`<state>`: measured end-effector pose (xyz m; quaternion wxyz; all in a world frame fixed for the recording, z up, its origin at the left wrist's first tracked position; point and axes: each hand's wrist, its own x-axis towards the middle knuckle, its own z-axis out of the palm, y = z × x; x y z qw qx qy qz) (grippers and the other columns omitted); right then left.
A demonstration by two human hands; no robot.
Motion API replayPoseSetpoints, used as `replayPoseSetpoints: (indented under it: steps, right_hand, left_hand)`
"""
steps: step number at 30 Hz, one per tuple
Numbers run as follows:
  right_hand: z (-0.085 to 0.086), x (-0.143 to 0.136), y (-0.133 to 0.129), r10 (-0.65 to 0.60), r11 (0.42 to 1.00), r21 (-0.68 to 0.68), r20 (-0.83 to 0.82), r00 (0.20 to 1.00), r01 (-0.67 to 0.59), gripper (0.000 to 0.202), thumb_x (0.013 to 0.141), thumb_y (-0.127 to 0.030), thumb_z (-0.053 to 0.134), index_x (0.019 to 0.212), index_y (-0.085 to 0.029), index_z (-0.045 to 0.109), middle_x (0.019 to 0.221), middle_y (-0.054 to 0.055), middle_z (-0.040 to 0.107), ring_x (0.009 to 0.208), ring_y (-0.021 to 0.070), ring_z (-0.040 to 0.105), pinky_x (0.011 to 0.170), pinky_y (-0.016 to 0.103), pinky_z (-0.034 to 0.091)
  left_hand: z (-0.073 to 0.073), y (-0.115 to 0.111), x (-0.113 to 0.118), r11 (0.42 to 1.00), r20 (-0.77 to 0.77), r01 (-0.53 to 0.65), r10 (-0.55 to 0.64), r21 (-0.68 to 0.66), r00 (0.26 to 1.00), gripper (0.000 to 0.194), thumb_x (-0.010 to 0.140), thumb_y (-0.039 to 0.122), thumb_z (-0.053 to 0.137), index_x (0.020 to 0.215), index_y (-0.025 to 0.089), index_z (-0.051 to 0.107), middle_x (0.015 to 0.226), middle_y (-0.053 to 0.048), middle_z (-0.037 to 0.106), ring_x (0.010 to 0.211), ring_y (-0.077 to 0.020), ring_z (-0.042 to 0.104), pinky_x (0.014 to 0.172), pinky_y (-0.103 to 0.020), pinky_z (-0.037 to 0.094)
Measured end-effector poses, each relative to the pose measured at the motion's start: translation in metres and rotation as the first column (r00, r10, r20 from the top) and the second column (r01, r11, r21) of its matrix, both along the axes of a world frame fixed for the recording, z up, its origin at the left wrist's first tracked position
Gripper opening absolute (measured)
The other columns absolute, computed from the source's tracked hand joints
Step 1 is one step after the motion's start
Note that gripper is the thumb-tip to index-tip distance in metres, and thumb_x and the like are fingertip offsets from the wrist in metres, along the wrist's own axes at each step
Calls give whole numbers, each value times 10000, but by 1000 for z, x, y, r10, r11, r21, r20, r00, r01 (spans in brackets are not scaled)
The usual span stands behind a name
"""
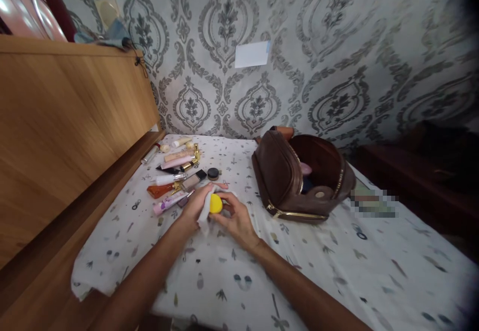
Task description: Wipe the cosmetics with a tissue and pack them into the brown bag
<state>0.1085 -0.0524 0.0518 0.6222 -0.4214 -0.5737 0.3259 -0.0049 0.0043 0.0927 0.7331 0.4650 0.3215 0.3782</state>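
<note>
A small round container with a yellow top [216,203] is between my two hands, above the patterned cloth. My left hand [197,203] is closed around a white wipe [204,215], which presses against the container's side. With thumb and fingers, my right hand [238,219] grips the container from the right. Just beyond my hands sits a small black-lidded jar [213,173]. Left of them lie a foundation bottle [193,180], a purple-and-white tube [170,203] and an amber bottle [160,190].
An unzipped brown leather bag [277,171] stands to the right, with a few items inside. More cosmetics, including a pink tube [175,162], lie at the back left. A wooden cabinet [75,126] borders the left side. The patterned wall [228,91] rises behind.
</note>
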Motion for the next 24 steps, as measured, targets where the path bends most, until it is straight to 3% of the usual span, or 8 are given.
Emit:
replayPoseSetpoints:
  steps: [2, 4, 9, 13, 18, 21, 24]
  right_hand:
    - [2, -2, 2, 28, 999, -40, -178, 984, -35, 419, 694, -341, 787, 1055, -260, 590, 1109, 35, 631, 981, 200, 617, 849, 331, 515]
    - [6, -2, 3, 11, 998, -53, -240, 971, -25, 427, 700, -349, 786, 1071, -269, 593, 1151, 35, 609, 1024, 200, 599, 871, 332, 508]
    - [15, 6, 1, -223, 975, -18, 23, 975, 223, 365, 714, -363, 763, 1047, -241, 676, 945, 37, 602, 827, 190, 561, 698, 302, 494]
    - [16, 8, -2, -291, 957, 33, 155, 944, 290, 332, 733, -344, 729, 1038, -224, 679, 926, 49, 632, 808, 204, 549, 702, 319, 472]
    - [17, 5, -3, -125, 991, -30, 111, 986, 129, 503, 689, -338, 775, 1167, -253, 644, 1002, 45, 638, 852, 206, 568, 751, 333, 472]
    - [20, 4, -2, 15, 994, -106, -99, 995, -25, 499, 662, -355, 807, 1122, -253, 643, 1010, 38, 623, 886, 203, 588, 789, 337, 486]
    - [20, 5, -1, -6, 979, -193, -322, 947, -59, 489, 633, -345, 821, 1048, -248, 581, 993, 17, 609, 874, 185, 605, 795, 321, 500]
  left_hand:
    - [-3, -1, 3, 992, 116, -48, 62, -117, 991, 403, 705, 515, 693, 854, 141, 720, 810, -63, 733, 778, -197, 677, 664, -259, 510]
    - [-6, -4, 6, 978, 144, -115, 141, -172, 980, 448, 666, 551, 734, 857, 146, 711, 797, -61, 732, 795, -203, 683, 659, -256, 513]
    - [-9, -13, 13, 981, 134, -139, 158, -138, 978, 526, 700, 663, 663, 873, 167, 693, 808, -61, 728, 820, -218, 681, 680, -278, 524]
    - [-14, -12, 13, 979, 34, -204, 204, -19, 978, 557, 753, 711, 563, 836, 168, 659, 817, -57, 711, 799, -208, 661, 656, -279, 502]
    - [-26, 0, 4, 921, -104, -338, 361, 192, 927, 502, 784, 682, 552, 771, 183, 604, 720, -14, 645, 695, -168, 611, 608, -264, 464]
    - [-28, 3, -1, 919, -126, -324, 357, 223, 926, 498, 801, 688, 520, 732, 197, 575, 635, 10, 581, 625, -154, 577, 573, -261, 446]
    - [-24, 1, -1, 901, -168, -357, 402, 245, 900, 503, 828, 692, 465, 744, 206, 566, 636, 11, 568, 650, -165, 581, 600, -270, 454]
